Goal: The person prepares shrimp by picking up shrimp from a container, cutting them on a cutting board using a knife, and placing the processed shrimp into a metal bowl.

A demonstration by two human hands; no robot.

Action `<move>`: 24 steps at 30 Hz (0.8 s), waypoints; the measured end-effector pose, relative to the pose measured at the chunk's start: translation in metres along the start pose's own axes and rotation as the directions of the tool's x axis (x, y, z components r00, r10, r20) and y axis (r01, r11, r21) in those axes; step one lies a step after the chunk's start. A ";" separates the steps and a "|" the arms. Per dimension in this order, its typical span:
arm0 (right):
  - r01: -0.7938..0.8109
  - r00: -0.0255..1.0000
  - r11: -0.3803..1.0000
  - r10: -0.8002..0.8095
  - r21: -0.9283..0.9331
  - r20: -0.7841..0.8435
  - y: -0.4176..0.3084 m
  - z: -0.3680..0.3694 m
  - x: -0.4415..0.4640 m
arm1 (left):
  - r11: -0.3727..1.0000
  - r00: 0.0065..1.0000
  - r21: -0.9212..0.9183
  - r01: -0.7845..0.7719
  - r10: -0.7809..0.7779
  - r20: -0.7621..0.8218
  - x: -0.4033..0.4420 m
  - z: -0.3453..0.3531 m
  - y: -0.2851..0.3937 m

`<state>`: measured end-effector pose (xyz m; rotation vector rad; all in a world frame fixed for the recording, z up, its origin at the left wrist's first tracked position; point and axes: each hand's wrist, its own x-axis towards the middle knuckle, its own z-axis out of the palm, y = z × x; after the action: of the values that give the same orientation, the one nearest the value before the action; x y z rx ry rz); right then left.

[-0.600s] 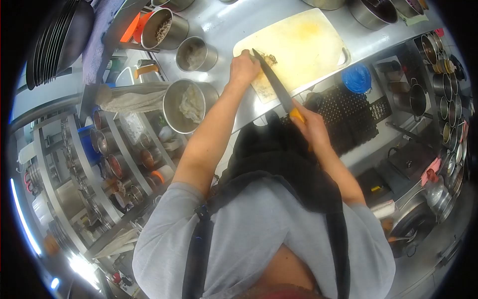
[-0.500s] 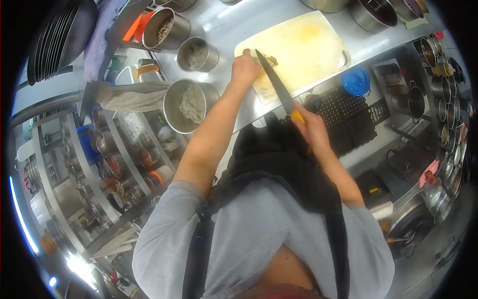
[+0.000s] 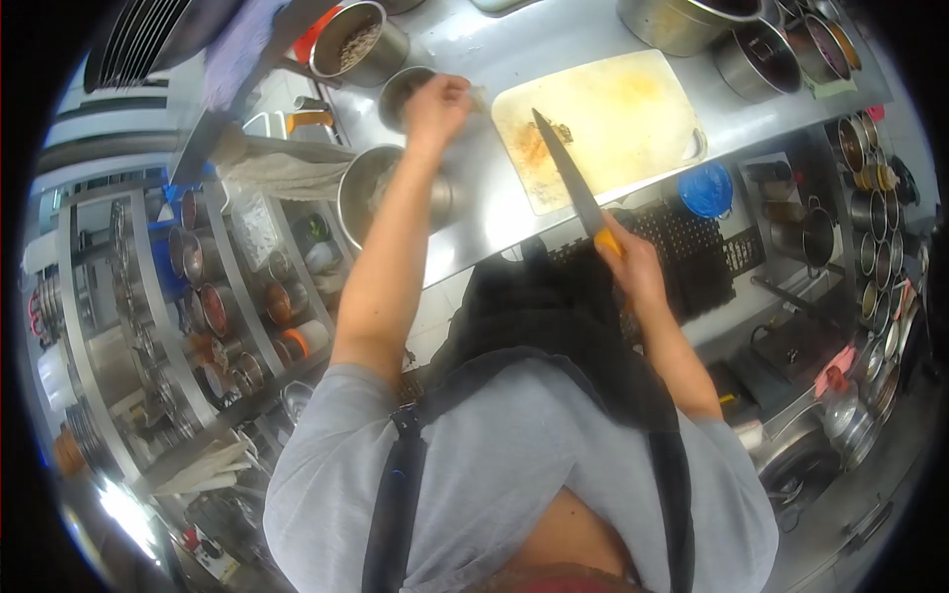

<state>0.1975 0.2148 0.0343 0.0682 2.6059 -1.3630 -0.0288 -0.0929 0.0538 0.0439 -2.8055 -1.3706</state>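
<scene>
My right hand (image 3: 634, 265) is wrapped round the yellow handle of a large kitchen knife (image 3: 570, 170). Its blade lies over the left part of a white cutting board (image 3: 618, 128), the tip beside a small dark heap of scraps (image 3: 562, 131). Left of the board, my left hand (image 3: 441, 111) is closed above the rim of a small steel pot (image 3: 393, 101), pinching a small pale, translucent piece of food (image 3: 479, 99). Below it, my forearm partly covers a larger steel bowl (image 3: 351, 203) with whitish food inside.
A steel pot (image 3: 360, 44) of small beige pieces stands at the back left. More steel pots (image 3: 682, 25) line the back right of the metal counter (image 3: 484, 188). A blue round lid or bag (image 3: 705, 190) sits below the counter edge. Shelves with pans flank both sides.
My left hand has left the board and moved left to the small pot, carrying the pale piece. The knife stays over the board in my right hand. The whole view has shifted slightly.
</scene>
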 end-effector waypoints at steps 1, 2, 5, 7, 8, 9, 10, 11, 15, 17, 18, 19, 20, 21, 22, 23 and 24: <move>-0.006 1.000 1.000 0.006 0.003 0.002 0.002 -0.001 0.000 | 0.996 1.000 -0.085 -0.007 0.005 -0.027 0.003 -0.019 0.000; -0.007 1.000 1.000 0.007 0.009 0.009 0.002 0.000 0.000 | 0.999 0.997 -0.044 -0.005 0.002 -0.074 0.005 -0.039 0.000; -0.086 0.995 0.995 0.088 -0.042 0.050 -0.011 -0.002 0.000 | 0.891 0.995 0.445 -0.094 0.100 0.009 -0.002 -0.090 0.004; -0.054 0.997 0.997 0.057 -0.051 0.060 -0.011 0.001 0.002 | 0.909 0.996 0.410 -0.077 0.084 0.001 -0.008 -0.116 -0.011; -0.081 0.995 0.996 0.084 -0.044 0.053 -0.013 0.002 0.001 | 0.920 0.996 0.384 -0.083 0.067 0.054 -0.013 -0.127 -0.018; -0.112 0.993 0.993 0.114 -0.038 0.044 -0.015 0.002 0.000 | 0.931 0.992 0.354 -0.088 0.052 0.111 -0.019 -0.135 -0.023; -0.064 0.997 0.997 0.065 -0.049 0.034 -0.012 0.003 -0.002 | 0.892 0.977 0.426 -0.148 0.066 0.201 -0.025 -0.139 -0.028; -0.058 0.997 0.997 0.060 -0.054 0.039 -0.009 0.004 -0.001 | 0.870 0.961 0.469 -0.153 0.020 0.277 -0.036 -0.136 -0.033; -0.057 0.997 0.995 0.062 -0.085 0.055 -0.001 0.006 0.002 | 0.809 0.951 0.583 -0.070 -0.122 0.284 -0.067 -0.084 -0.089; -0.066 0.996 0.994 0.071 -0.089 0.055 -0.003 0.005 0.003 | 0.843 0.939 0.537 0.005 -0.189 0.287 -0.077 -0.074 -0.087; -0.051 0.997 0.994 0.056 -0.094 0.047 -0.004 0.005 0.002 | 0.833 0.947 0.553 -0.004 -0.175 0.270 -0.080 -0.070 -0.088; -0.038 0.998 0.994 0.042 -0.098 0.040 -0.005 0.005 0.001 | 0.822 0.953 0.570 -0.012 -0.163 0.255 -0.083 -0.066 -0.090; -0.041 0.998 0.994 0.045 -0.102 0.038 -0.005 0.006 0.000 | 0.819 0.961 0.573 -0.037 -0.128 0.246 -0.085 -0.067 -0.092; -0.022 1.000 0.989 0.022 -0.145 0.003 -0.005 0.007 0.000 | 0.821 0.960 0.569 -0.043 -0.123 0.251 -0.085 -0.070 -0.093; -0.005 0.999 0.982 -0.001 -0.188 -0.036 -0.005 0.008 0.000 | 0.829 0.967 0.555 -0.063 -0.087 0.241 -0.083 -0.074 -0.095; -0.018 0.999 0.982 0.009 -0.188 -0.048 -0.007 0.008 -0.002 | 0.837 0.970 0.541 -0.087 -0.053 0.237 -0.082 -0.078 -0.097; -0.015 0.995 0.973 -0.009 -0.231 -0.104 -0.010 0.007 -0.004 | 0.840 0.976 0.538 -0.076 -0.049 0.213 -0.078 -0.079 -0.109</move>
<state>0.2009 0.2031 0.0393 0.1114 2.8308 -1.0717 0.0535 -0.2196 0.0161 -0.1284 -3.2743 -0.5522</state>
